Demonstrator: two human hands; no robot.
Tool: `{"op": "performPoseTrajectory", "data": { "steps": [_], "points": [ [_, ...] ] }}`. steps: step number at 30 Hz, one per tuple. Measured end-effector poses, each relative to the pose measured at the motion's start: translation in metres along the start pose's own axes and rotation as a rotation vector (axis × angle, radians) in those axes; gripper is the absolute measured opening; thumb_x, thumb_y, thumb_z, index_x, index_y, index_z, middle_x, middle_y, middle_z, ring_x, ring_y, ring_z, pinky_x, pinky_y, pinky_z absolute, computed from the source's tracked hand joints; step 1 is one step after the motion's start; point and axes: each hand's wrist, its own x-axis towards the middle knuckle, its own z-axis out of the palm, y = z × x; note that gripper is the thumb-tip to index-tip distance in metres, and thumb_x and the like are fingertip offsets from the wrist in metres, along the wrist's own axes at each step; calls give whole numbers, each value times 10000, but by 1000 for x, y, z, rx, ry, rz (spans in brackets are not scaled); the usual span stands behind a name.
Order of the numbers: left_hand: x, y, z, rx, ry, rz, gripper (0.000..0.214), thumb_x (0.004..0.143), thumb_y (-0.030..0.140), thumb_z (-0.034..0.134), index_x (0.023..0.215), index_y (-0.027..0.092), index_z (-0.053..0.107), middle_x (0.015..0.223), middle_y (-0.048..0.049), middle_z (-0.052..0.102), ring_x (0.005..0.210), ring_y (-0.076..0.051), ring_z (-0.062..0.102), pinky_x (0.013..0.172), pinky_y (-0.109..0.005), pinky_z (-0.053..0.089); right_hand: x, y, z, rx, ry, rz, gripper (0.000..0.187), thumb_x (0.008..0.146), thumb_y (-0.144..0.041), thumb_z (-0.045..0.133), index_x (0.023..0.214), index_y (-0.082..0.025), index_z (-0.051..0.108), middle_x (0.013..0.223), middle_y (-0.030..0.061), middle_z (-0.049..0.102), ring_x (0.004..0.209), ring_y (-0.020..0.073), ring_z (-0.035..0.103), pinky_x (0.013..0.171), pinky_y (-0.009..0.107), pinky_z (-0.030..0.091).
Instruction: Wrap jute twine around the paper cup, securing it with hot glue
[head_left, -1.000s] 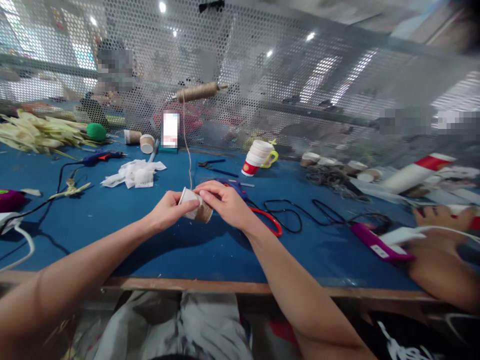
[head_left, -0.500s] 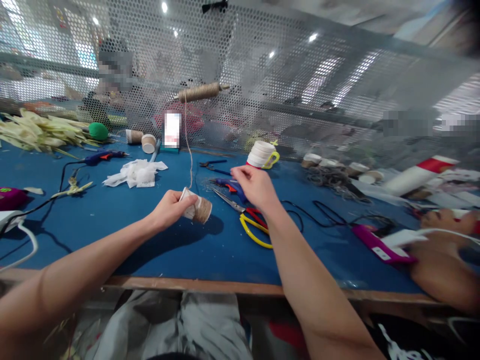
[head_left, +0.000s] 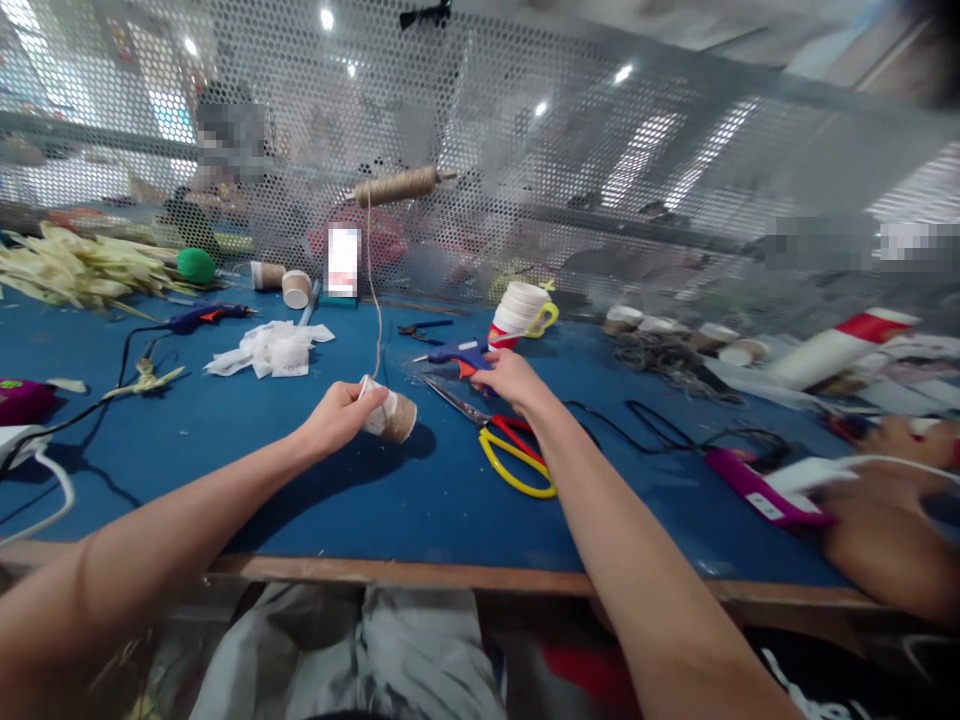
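Closed around a small paper cup (head_left: 395,417) partly wrapped in brown twine, my left hand (head_left: 346,415) holds it tilted above the blue table. A strand of twine (head_left: 377,310) runs from the cup up to a twine spool (head_left: 397,186) on the mesh panel. My right hand (head_left: 514,378) grips a blue glue gun (head_left: 459,354) with an orange trigger, its nozzle pointing left. Just below the gun lie scissors (head_left: 517,455) with red and yellow handles, partly under my right forearm.
Stacked paper cups (head_left: 521,308) stand behind my right hand. Pliers (head_left: 427,327), white cloth (head_left: 274,348) and a second glue gun (head_left: 210,315) lie farther back. A purple power strip (head_left: 765,490) sits at right, by another person's arm (head_left: 892,530). A phone (head_left: 343,262) leans against the mesh.
My right hand has closed on the glue gun and raised it from the table, turning its nozzle left. My left hand with the cup has shifted slightly left.
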Motion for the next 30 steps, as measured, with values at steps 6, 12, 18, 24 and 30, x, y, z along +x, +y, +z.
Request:
{"op": "performPoseTrajectory", "data": {
  "steps": [6,12,18,24,30],
  "points": [
    [4,-7,-1,29,-5,11,372,694,450,489,599,104,589,477,23,467,451,-72,353,461,-208,243,-49,-24,-19,548,-151,-136,184,643,-271,648,709,-135,544,614,36,577,527,119,555,447,232,474],
    [8,-9,-3,33,34,-49,362,693,434,493,619,96,600,474,16,480,436,-79,363,454,-214,248,-78,-27,-5,490,-201,-262,234,674,-323,622,780,-117,592,624,38,600,475,99,533,383,200,422],
    [15,-13,-8,59,86,-51,373,690,442,493,627,93,607,488,10,500,439,-86,385,455,-215,264,-88,-32,-1,284,-237,-274,223,680,-349,603,607,-142,568,412,-19,497,351,78,446,343,197,382],
    [15,-14,-9,118,75,-23,391,696,459,478,617,95,599,487,9,480,447,-84,374,446,-212,261,-93,-35,0,185,-213,-272,220,686,-341,596,576,-155,554,392,-20,494,339,88,454,363,208,387],
    [15,-13,-9,123,71,-11,384,688,459,477,611,102,595,488,11,485,452,-90,382,459,-220,272,-94,-33,-1,154,-194,-316,223,688,-343,592,552,-171,553,396,-23,502,347,94,460,369,216,378]
  ]
}}
